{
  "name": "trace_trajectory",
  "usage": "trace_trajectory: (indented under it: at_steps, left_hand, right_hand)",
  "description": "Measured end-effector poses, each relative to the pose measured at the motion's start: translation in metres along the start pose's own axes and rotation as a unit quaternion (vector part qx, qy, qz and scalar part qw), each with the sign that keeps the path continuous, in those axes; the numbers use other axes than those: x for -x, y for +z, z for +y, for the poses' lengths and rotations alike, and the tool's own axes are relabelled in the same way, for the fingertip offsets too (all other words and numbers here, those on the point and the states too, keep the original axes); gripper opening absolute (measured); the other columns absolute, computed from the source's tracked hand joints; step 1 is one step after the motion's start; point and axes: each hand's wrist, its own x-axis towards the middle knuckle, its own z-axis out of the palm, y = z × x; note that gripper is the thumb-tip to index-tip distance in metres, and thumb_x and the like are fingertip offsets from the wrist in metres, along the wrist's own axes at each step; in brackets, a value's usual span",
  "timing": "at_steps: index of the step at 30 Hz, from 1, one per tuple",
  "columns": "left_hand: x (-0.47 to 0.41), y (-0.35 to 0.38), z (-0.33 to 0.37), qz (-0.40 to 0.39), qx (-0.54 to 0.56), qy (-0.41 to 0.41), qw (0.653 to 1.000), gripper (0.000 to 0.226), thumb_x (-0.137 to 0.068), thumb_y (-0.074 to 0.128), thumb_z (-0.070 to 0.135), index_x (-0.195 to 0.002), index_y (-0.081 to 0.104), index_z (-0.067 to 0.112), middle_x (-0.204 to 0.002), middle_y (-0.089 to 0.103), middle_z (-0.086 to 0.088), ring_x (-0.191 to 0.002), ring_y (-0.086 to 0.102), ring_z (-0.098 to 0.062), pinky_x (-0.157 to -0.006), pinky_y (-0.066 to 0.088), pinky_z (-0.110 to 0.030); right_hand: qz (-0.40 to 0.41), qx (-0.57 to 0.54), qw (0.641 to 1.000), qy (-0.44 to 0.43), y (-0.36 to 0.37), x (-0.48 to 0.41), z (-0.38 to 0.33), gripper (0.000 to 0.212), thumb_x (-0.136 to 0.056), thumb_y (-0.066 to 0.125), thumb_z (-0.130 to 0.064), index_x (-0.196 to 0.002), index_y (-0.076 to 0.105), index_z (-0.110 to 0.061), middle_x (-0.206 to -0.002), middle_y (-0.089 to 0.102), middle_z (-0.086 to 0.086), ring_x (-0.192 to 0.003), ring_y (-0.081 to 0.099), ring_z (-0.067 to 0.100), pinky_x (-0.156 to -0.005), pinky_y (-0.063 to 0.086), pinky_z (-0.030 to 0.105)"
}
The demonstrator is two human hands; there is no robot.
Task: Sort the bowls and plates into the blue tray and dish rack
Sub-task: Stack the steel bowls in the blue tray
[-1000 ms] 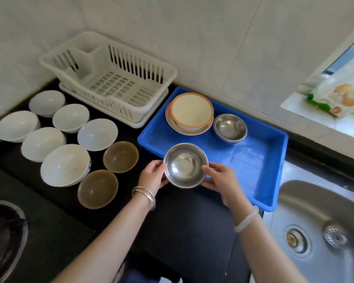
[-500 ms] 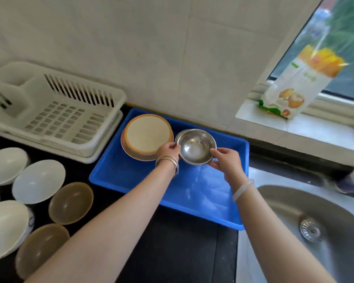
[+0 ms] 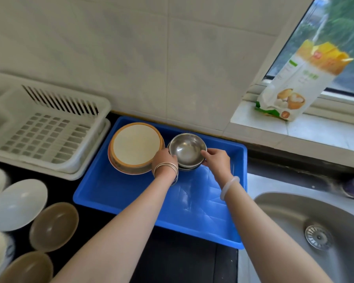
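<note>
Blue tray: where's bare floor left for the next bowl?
In the blue tray, the near half is bare, from the front wall up to both wrists. The far strip is crowded: orange-rimmed plates touch the steel bowl stack, which the left hand and right hand grip. The dish rack floor is bare.

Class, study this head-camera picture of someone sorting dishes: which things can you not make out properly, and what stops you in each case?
Head view only:
- Steel bowl stack: the bowls beneath show only rim slivers, so no count; the left hand and right hand cover the sides.
- Plate under the orange-rimmed bowl: mostly covered by it.
- White bowls at left: blurred and cut by the frame edge.
- Bag on the sill: print too blurred to read.
</note>
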Motion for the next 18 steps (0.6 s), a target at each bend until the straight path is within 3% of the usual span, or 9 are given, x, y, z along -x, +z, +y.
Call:
trace_trajectory:
  at_steps: [5, 7, 9, 10, 13, 18]
  left_hand:
    - [0.005, 0.006, 0.000, 0.002, -0.050, 0.001, 0.999, 0.030, -0.094, 0.042, 0.024, -0.107, 0.058, 0.003, -0.107, 0.063, -0.016, -0.094, 0.061, -0.032, -0.064, 0.043, -0.036]
    - [0.009, 0.008, -0.002, 0.002, -0.052, 0.001, 0.999, 0.029, -0.094, 0.040, 0.025, -0.106, 0.057, 0.004, -0.107, 0.062, -0.017, -0.094, 0.060, -0.032, -0.063, 0.041, -0.035]
    - [0.011, 0.010, -0.006, -0.010, -0.043, -0.002, 0.999, 0.031, -0.094, 0.039, 0.027, -0.111, 0.053, 0.005, -0.112, 0.059, -0.018, -0.100, 0.057, -0.033, -0.067, 0.040, -0.036]
    - [0.012, 0.010, -0.007, -0.019, -0.026, -0.004, 0.999, 0.032, -0.094, 0.039, 0.027, -0.115, 0.052, 0.006, -0.116, 0.058, -0.019, -0.104, 0.055, -0.034, -0.071, 0.042, -0.039]
    - [0.013, 0.012, -0.012, -0.037, 0.070, -0.009, 0.997, 0.033, -0.094, 0.042, 0.026, -0.120, 0.050, 0.007, -0.123, 0.057, -0.016, -0.110, 0.054, -0.036, -0.085, 0.044, -0.041]
    - [0.012, 0.018, -0.016, -0.027, 0.221, -0.050, 0.974, 0.030, -0.092, 0.048, 0.023, -0.114, 0.056, 0.006, -0.121, 0.061, -0.013, -0.110, 0.055, -0.033, -0.092, 0.043, -0.039]
  right_hand:
    - [-0.002, 0.034, 0.999, -0.030, 0.004, 0.002, 0.006, 0.017, -0.087, 0.056, -0.016, -0.081, 0.072, -0.019, -0.069, 0.068, 0.002, -0.074, 0.067, 0.024, -0.066, 0.054, 0.032]
    - [0.002, 0.046, 0.998, -0.047, 0.006, 0.003, 0.008, 0.020, -0.087, 0.056, -0.017, -0.097, 0.072, -0.022, -0.078, 0.068, -0.004, -0.070, 0.061, 0.016, -0.060, 0.047, 0.024]
    - [0.007, 0.043, 0.998, -0.047, 0.007, 0.004, 0.010, 0.032, -0.088, 0.056, -0.020, -0.119, 0.066, -0.019, -0.102, 0.069, -0.001, -0.082, 0.061, 0.012, -0.069, 0.049, 0.021]
    - [0.000, 0.023, 0.999, -0.035, 0.008, 0.004, 0.012, 0.036, -0.089, 0.056, -0.021, -0.124, 0.063, -0.018, -0.110, 0.068, 0.001, -0.091, 0.062, 0.015, -0.079, 0.053, 0.028]
    - [-0.016, -0.047, 0.999, -0.006, 0.011, 0.009, 0.016, 0.030, -0.090, 0.053, -0.020, -0.117, 0.066, -0.022, -0.101, 0.069, 0.000, -0.084, 0.063, 0.012, -0.087, 0.056, 0.044]
    - [-0.015, -0.078, 0.997, -0.004, 0.014, 0.009, 0.017, 0.028, -0.091, 0.054, -0.020, -0.116, 0.067, -0.022, -0.105, 0.069, 0.001, -0.089, 0.062, 0.012, -0.084, 0.057, 0.037]
